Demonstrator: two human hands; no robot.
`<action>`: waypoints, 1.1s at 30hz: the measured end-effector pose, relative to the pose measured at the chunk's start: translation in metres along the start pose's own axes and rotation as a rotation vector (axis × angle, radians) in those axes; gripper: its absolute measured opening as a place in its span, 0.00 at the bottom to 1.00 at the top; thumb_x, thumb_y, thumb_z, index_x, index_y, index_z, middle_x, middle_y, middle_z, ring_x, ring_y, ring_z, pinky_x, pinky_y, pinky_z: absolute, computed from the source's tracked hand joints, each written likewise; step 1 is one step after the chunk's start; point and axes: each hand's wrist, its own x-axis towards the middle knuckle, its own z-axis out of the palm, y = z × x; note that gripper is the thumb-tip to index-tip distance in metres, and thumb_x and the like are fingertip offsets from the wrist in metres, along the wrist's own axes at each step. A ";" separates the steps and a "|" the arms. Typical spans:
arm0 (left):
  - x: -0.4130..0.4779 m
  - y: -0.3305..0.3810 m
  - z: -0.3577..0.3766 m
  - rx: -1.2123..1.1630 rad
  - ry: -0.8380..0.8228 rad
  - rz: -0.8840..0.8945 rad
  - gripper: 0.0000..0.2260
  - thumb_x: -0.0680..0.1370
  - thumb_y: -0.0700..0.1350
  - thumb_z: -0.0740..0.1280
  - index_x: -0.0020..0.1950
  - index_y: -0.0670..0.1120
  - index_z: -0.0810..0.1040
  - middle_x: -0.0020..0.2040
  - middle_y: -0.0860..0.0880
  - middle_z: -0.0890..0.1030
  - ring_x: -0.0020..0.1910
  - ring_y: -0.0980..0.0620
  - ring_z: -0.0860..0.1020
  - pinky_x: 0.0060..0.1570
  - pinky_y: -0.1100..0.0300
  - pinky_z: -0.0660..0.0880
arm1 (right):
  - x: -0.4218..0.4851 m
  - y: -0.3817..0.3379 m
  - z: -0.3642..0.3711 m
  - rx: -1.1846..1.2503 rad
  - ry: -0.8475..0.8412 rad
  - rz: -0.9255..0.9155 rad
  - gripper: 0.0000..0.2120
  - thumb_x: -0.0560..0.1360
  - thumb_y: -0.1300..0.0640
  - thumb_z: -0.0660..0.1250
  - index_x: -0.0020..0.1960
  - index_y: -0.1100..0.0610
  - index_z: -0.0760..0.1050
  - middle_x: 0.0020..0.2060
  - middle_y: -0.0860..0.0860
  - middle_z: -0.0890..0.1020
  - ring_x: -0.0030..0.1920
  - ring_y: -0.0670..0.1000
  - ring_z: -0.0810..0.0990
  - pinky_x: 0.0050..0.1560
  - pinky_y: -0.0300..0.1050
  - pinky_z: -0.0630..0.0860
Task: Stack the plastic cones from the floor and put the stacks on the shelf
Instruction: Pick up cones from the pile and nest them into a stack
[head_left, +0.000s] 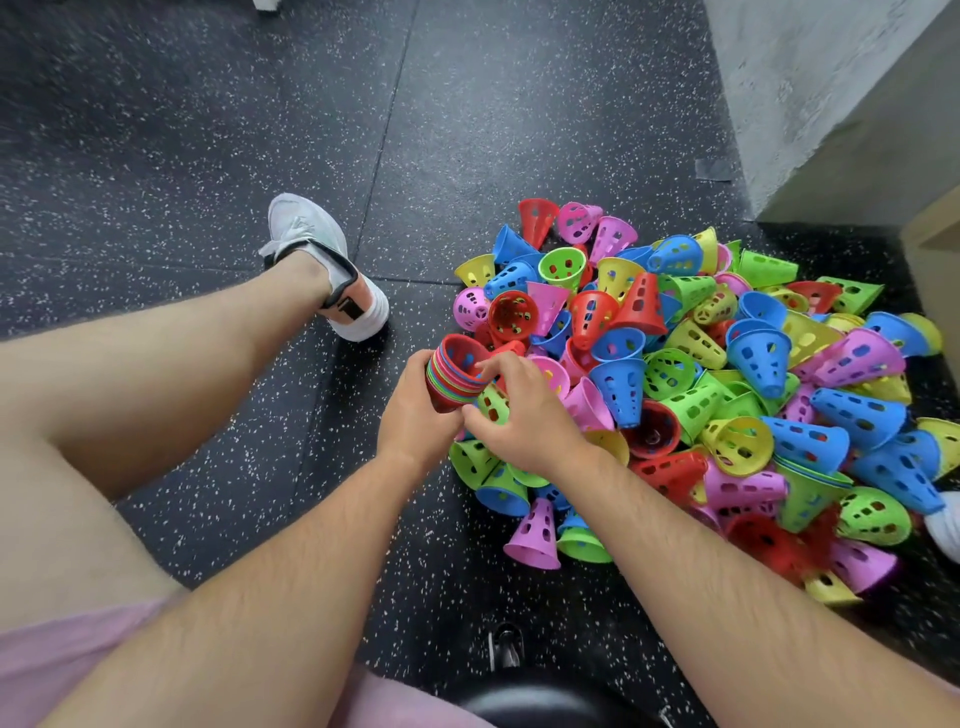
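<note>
Your pink shorts (62, 660) sit nearest the camera, with both forearms extending forward over the speckled black floor (260, 493). Your left hand (415, 415) is wrapped around a nested stack of cones (453, 375), its red open mouth facing up and away from you. Your right hand (519, 410) pinches the rim of that stack with curled fingers. Directly beyond and to the right, the loose pile of cones (701, 374) lies on the floor in red, blue, green, yellow and pink. Your left foot wears a white shoe (322, 265), left of the pile. A grey concrete block (810, 93) stands at far right.
</note>
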 end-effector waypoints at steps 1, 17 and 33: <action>-0.002 -0.001 -0.002 0.014 -0.001 0.003 0.27 0.66 0.48 0.76 0.61 0.58 0.71 0.53 0.56 0.82 0.51 0.52 0.82 0.53 0.49 0.78 | -0.005 0.001 0.001 0.009 0.003 -0.006 0.18 0.72 0.52 0.71 0.58 0.54 0.70 0.60 0.49 0.75 0.63 0.48 0.71 0.66 0.43 0.68; -0.025 -0.020 -0.026 0.176 -0.078 -0.082 0.23 0.71 0.44 0.76 0.60 0.52 0.69 0.52 0.50 0.81 0.49 0.46 0.81 0.50 0.51 0.77 | -0.050 0.004 0.032 -0.826 -0.456 -0.308 0.18 0.71 0.60 0.70 0.60 0.53 0.81 0.71 0.55 0.70 0.67 0.60 0.68 0.61 0.54 0.70; -0.015 -0.031 -0.026 -0.007 0.089 -0.193 0.24 0.71 0.44 0.78 0.61 0.54 0.69 0.52 0.49 0.82 0.48 0.47 0.82 0.48 0.53 0.78 | -0.035 0.018 0.011 -0.594 -0.043 -0.363 0.18 0.67 0.67 0.55 0.53 0.59 0.76 0.51 0.56 0.80 0.51 0.60 0.77 0.49 0.55 0.78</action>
